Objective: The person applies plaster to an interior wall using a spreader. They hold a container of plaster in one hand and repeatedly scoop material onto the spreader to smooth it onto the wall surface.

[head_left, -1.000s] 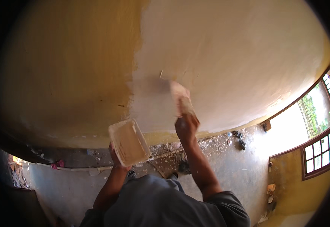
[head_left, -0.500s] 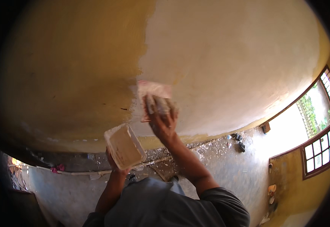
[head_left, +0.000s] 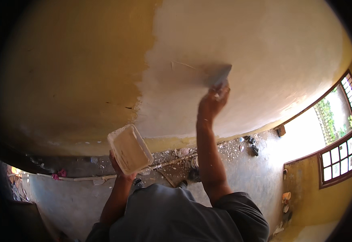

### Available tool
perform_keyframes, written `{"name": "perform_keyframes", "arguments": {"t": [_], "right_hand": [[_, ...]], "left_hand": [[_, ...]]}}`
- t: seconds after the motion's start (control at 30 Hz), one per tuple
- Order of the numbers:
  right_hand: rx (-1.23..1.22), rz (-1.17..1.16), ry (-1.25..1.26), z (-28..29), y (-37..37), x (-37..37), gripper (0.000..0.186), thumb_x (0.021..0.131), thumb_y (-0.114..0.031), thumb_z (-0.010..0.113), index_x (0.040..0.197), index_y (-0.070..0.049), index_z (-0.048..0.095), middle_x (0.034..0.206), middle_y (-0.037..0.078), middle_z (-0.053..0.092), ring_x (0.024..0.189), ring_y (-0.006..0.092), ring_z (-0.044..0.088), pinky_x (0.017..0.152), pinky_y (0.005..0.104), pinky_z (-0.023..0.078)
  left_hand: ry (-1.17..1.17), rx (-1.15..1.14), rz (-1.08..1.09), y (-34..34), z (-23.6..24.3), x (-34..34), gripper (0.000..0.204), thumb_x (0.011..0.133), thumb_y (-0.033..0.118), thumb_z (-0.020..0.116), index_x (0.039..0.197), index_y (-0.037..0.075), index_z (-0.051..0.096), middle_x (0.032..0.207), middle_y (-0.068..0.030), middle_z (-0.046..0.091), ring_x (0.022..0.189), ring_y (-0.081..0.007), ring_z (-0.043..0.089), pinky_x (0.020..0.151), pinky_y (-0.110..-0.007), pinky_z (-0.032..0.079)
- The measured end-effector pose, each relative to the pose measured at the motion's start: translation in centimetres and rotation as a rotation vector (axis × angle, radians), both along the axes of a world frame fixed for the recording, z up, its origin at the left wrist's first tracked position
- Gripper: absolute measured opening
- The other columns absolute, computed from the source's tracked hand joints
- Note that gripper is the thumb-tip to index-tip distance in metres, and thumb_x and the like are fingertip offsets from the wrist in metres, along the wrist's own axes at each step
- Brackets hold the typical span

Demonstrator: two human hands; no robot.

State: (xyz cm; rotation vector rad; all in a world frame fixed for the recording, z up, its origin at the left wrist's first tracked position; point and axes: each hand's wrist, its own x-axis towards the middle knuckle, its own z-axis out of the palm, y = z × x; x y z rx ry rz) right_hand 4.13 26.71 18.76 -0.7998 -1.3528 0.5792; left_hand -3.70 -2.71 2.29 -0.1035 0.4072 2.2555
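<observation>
My left hand (head_left: 122,168) grips the underside and left edge of a rectangular white tub (head_left: 130,149), tilted and coated inside with cream putty. Up at the wall (head_left: 184,36), my right hand (head_left: 216,97) is closed round a flat putty scraper (head_left: 221,76). The scraper's blade looks grey and lies against or very near the pale coated area; motion blurs it. Thin raised putty lines show on the coat just left of the blade. Left of an uneven border, the wall is bare yellow-brown with a few dark marks.
White splatters and scraps dot the grey floor (head_left: 244,177) along the wall's foot. A long pale pole (head_left: 99,178) lies there, with a pink cloth (head_left: 59,174) beside it. Dark shoe-like items (head_left: 253,146) lie right, near a bright opening and a brown-framed window (head_left: 340,163).
My right hand has swept the scraper up and to the right across the coated wall, turning its blade. The tub in my left hand has shifted slightly up and left.
</observation>
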Motion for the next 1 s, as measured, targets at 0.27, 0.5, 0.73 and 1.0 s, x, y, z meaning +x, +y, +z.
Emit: {"name": "perform_keyframes", "arguments": {"t": [0.27,0.5,0.73,1.0], "right_hand": [[0.535,0.048,-0.634,-3.7,-5.4,-3.1,0.057,0.088,-0.016,0.063,0.142,-0.012,0.047,0.136,0.019,0.047,0.122,0.0352,0.046,0.100,0.0546,0.034],[1.047,0.103,-0.988,-3.3,0.4,6.5,0.059,0.089,-0.022,0.062,0.144,-0.040,0.045,0.155,-0.005,0.033,0.136,0.0215,0.036,0.104,0.0498,0.034],[0.968,0.027,-0.966,-10.9,0.0,0.8,0.057,0.087,-0.005,0.057,0.138,-0.030,0.054,0.148,0.000,0.042,0.136,0.0231,0.037,0.109,0.0492,0.026],[0.979,-0.325,-0.492,6.8,0.5,3.1,0.045,0.084,-0.015,0.059,0.129,-0.019,0.063,0.127,0.010,0.060,0.115,0.0292,0.057,0.099,0.0492,0.037]], "left_hand": [[0.041,0.023,0.017,0.1,-0.7,0.0,0.065,0.092,0.062,0.048,0.142,0.020,0.044,0.136,-0.0021,0.054,0.122,-0.0264,0.055,0.101,-0.050,0.046],[-0.041,0.002,0.107,-1.1,0.4,-0.8,0.062,0.093,0.059,0.047,0.142,0.021,0.044,0.135,-0.0019,0.055,0.119,-0.0274,0.056,0.099,-0.051,0.047],[0.004,-0.048,0.022,-1.0,-0.3,0.1,0.058,0.098,0.054,0.038,0.142,0.017,0.045,0.136,-0.0050,0.055,0.121,-0.0290,0.055,0.102,-0.049,0.046],[-0.045,-0.016,0.043,-0.8,-0.2,0.2,0.065,0.093,0.060,0.044,0.144,0.019,0.043,0.142,-0.0033,0.050,0.128,-0.0283,0.049,0.105,-0.050,0.042]]}}
